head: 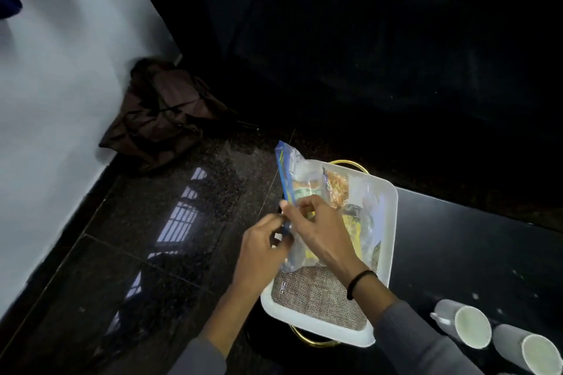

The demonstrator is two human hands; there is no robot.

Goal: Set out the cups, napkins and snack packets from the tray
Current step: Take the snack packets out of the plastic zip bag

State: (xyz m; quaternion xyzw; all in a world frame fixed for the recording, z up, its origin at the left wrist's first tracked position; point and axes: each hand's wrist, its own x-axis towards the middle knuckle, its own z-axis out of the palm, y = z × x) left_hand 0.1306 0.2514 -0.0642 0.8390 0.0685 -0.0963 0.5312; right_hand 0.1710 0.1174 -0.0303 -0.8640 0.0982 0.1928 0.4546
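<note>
A white tray [388, 240] with gold handles rests on the left end of a dark table [475, 246]. Above its left side I hold a clear snack packet with a blue edge [289, 170]. My left hand [262, 253] pinches the packet's blue edge and my right hand [320, 228] grips the packet from the right. More snack packets [336, 187] lie in the tray's far half, partly hidden by my hands. A woven burlap-like cloth [316, 292] covers the tray's near half. Two pale cups [463, 324] [527, 347] lie on the table at lower right.
A dark polished stone floor [158, 253] spreads left of the table. A crumpled brown cloth or bag [161, 113] lies by the white wall [61, 85]. A large black sofa-like shape [365, 39] fills the back. My right wrist wears a black band [361, 281].
</note>
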